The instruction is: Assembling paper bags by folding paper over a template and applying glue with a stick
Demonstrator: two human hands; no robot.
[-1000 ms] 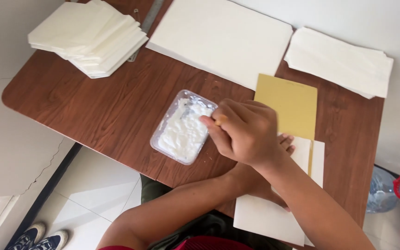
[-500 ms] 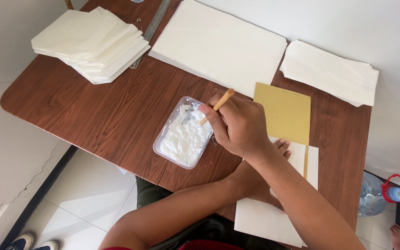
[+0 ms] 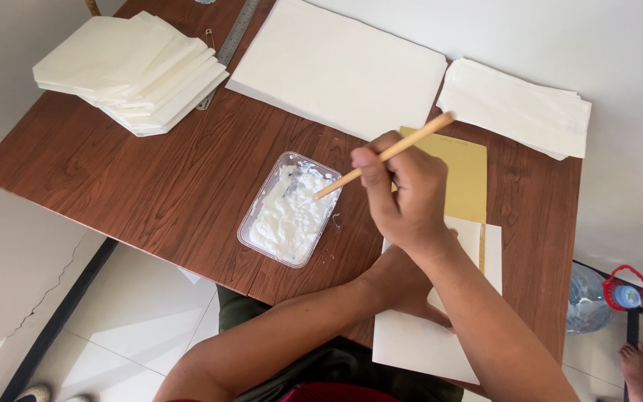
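Note:
My right hand (image 3: 403,197) grips a thin wooden stick (image 3: 418,138) whose white-tipped end hovers at the right rim of a clear plastic tub (image 3: 289,209) of white paste. The tub sits near the front edge of the brown wooden table (image 3: 150,179). My left hand (image 3: 403,286) lies mostly hidden under my right forearm and presses flat on a white sheet (image 3: 426,342) at the table's front right. A mustard-yellow card (image 3: 463,175) lies partly beneath that sheet, just behind my right hand.
A fanned pile of folded white papers (image 3: 135,63) sits at the back left, with a metal ruler (image 3: 234,41) beside it. A large white sheet stack (image 3: 340,67) lies at the back middle, another white stack (image 3: 519,108) back right. A water bottle (image 3: 597,298) stands on the floor at right.
My right hand has lifted the stick out of the paste and drawn it right, so its tip now sits at the tub's right rim. The left hand stayed on the white sheet.

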